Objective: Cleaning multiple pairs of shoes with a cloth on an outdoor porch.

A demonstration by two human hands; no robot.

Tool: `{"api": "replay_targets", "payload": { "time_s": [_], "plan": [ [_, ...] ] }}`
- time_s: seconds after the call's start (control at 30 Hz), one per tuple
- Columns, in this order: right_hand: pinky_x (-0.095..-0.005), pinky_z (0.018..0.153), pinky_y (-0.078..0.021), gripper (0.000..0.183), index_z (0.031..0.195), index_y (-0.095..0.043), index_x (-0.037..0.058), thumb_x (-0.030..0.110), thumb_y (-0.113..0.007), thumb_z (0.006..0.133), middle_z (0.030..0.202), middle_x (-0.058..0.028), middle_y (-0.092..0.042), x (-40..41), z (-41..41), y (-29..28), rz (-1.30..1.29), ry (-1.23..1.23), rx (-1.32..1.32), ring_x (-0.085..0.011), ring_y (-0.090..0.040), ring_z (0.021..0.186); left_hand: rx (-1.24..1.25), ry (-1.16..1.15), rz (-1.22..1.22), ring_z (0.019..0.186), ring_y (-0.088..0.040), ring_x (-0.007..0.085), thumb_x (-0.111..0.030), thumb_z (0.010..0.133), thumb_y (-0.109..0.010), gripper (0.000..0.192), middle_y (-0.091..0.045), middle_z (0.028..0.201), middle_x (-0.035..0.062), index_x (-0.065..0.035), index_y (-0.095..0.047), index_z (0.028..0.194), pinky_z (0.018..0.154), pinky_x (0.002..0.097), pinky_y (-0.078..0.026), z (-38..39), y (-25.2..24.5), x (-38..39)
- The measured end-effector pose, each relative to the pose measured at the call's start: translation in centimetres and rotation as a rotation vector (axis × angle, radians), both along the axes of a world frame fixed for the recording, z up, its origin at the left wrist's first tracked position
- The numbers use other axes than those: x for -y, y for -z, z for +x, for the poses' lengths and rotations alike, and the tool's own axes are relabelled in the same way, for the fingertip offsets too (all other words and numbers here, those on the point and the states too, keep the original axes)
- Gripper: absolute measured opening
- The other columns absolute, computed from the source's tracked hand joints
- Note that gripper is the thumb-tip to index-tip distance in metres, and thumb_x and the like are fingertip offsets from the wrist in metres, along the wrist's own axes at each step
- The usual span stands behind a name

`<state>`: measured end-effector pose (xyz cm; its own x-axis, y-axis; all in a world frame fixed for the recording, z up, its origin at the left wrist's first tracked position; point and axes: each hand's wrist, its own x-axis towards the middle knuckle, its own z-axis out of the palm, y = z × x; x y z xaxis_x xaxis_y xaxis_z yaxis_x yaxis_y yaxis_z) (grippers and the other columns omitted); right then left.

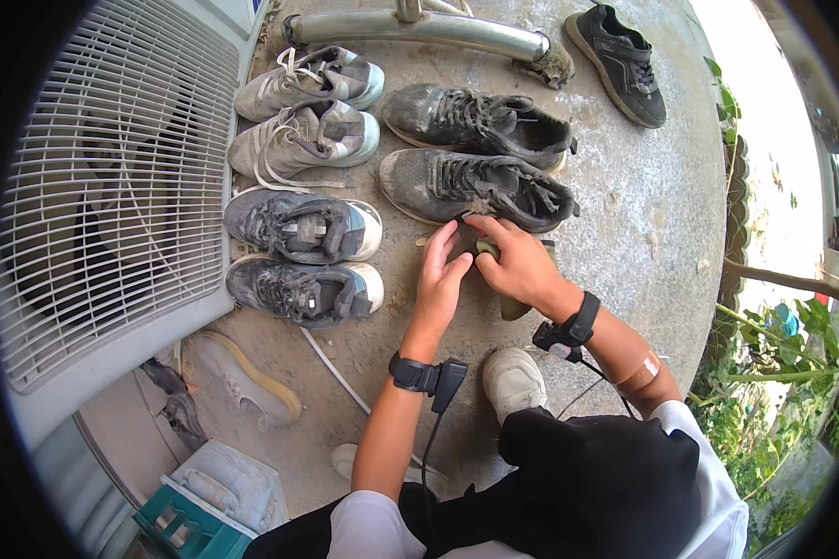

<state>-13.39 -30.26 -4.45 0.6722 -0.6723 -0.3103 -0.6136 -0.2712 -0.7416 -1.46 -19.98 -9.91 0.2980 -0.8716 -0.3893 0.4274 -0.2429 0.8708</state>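
My left hand (439,272), thumb spread from its fingers, is just below the near dark grey lace-up shoe (454,183). Beside it my right hand (524,269) bends over an olive-green item (516,307), mostly hidden; whether it grips this is unclear. Its index fingertip is at the dark shoe's lower edge. A dark patch lies between the hands, too unclear to name. Another dusty black shoe (447,115) lies beyond the near one. To the left, light grey sneakers (280,150) with loose white laces and dark grey sneakers (252,216) with white heels stand in a column.
A white slatted grille (105,189) borders the left side. Beyond the shoes lies a metal tube base (419,33); a single black shoe (619,66) is at upper right. A white cable (335,363) crosses the floor. A teal and grey container (210,503) stands lower left, plants (783,391) grow right.
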Motion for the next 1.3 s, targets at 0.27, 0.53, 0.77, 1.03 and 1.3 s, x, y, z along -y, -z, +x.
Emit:
{"api": "replay_targets", "payload": {
  "time_s": [0.27,0.53,0.77,1.03,1.3],
  "plan": [
    [-0.0420,0.089,-0.0490,0.051,0.128,-0.055,0.0091,0.012,-0.052,0.077,0.111,-0.0195,-0.064,5.3,1.2,0.6,-0.138,-0.093,-0.019,-0.0369,-0.062,0.101,0.184,-0.235,-0.066,0.120,-0.052,0.0268,-0.005,0.094,-0.048,0.038,-0.046,0.137,0.0179,0.0052,-0.045,0.130,0.094,0.0357,-0.047,1.7,-3.9,0.9],
    [-0.0403,0.085,-0.0474,0.052,0.127,-0.056,0.0102,0.009,-0.049,0.075,0.096,-0.0190,-0.063,9.9,3.2,-0.4,-0.141,-0.251,-0.024,-0.0351,-0.062,0.090,0.847,-1.018,0.004,0.107,-0.048,0.0207,0.002,0.089,-0.047,0.036,-0.046,0.126,0.0168,0.0046,-0.043,0.124,0.091,0.0323,-0.042,5.2,-9.2,-8.5],
    [-0.0307,0.102,-0.0397,0.048,0.123,-0.061,0.0048,0.007,-0.046,0.078,0.122,-0.0198,-0.062,11.6,2.1,2.4,-0.160,-0.184,0.001,-0.0291,-0.057,0.119,0.059,-0.989,0.225,0.111,-0.051,0.0198,-0.016,0.085,-0.061,0.052,-0.052,0.122,0.0146,0.0046,-0.041,0.128,0.094,0.0339,-0.040,6.3,-4.9,-10.5],
    [-0.0247,0.063,-0.0391,0.041,0.111,-0.066,-0.0024,0.011,-0.046,0.078,0.076,-0.0028,-0.059,8.5,8.8,-7.5,-0.045,-0.368,-0.185,-0.0091,-0.048,0.065,0.505,-0.272,0.565,0.081,-0.065,0.0222,-0.024,0.083,-0.060,0.029,-0.067,0.084,0.0131,0.0008,-0.063,0.098,0.073,0.0351,-0.050,14.2,-4.9,-14.6],
    [-0.0278,0.069,-0.0449,0.034,0.097,-0.066,-0.0057,0.012,-0.047,0.075,0.077,-0.0083,-0.063,-3.1,13.3,-17.9,0.143,-0.764,-0.178,-0.0139,-0.056,0.071,1.091,0.882,0.944,0.085,-0.065,0.0367,-0.028,0.083,-0.053,0.036,-0.068,0.090,0.0207,0.0055,-0.064,0.086,0.076,0.0451,-0.049,19.6,-17.0,-28.7]
  ]
}}
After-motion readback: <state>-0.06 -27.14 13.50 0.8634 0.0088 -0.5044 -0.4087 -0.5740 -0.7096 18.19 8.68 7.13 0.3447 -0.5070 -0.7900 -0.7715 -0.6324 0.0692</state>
